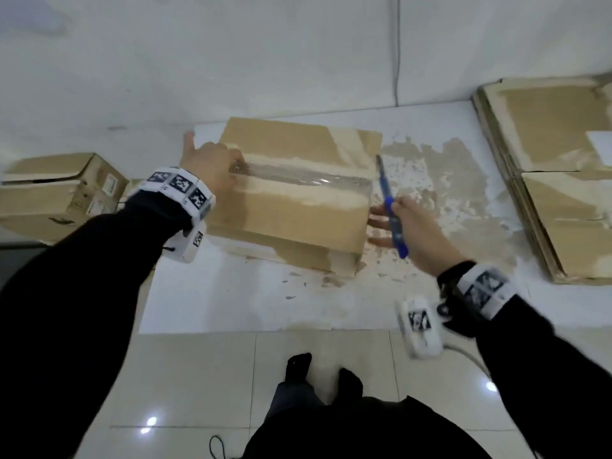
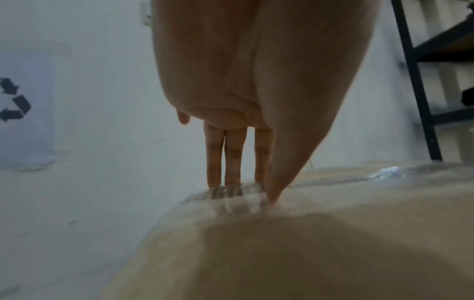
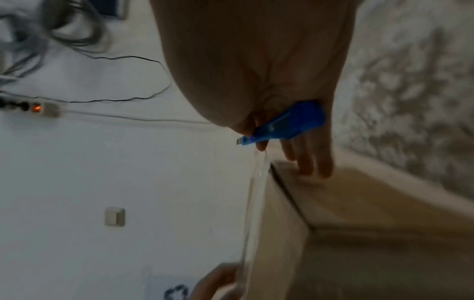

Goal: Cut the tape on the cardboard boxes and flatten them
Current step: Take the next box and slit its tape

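Observation:
A closed cardboard box [image 1: 291,207] lies on a white floor sheet, with clear tape [image 1: 304,177] running along its top seam. My left hand [image 1: 212,164] rests on the box's left end. In the left wrist view its straight fingers [image 2: 233,154] and thumb touch the taped edge of the box [image 2: 333,243]. My right hand [image 1: 410,223] is at the box's right end and grips a blue utility knife [image 1: 394,220] under the thumb, blade pointing away. In the right wrist view the knife [image 3: 290,123] sits across the palm while the straight fingers [image 3: 307,162] touch the box [image 3: 359,203].
Another box [image 1: 49,193] stands at the left. A stack of flattened cardboard [image 1: 556,160] lies at the right. The white sheet [image 1: 231,293] carries torn paper residue. My feet [image 1: 298,366] stand on tiles. A power strip [image 3: 43,107] and a black shelf [image 2: 415,81] are nearby.

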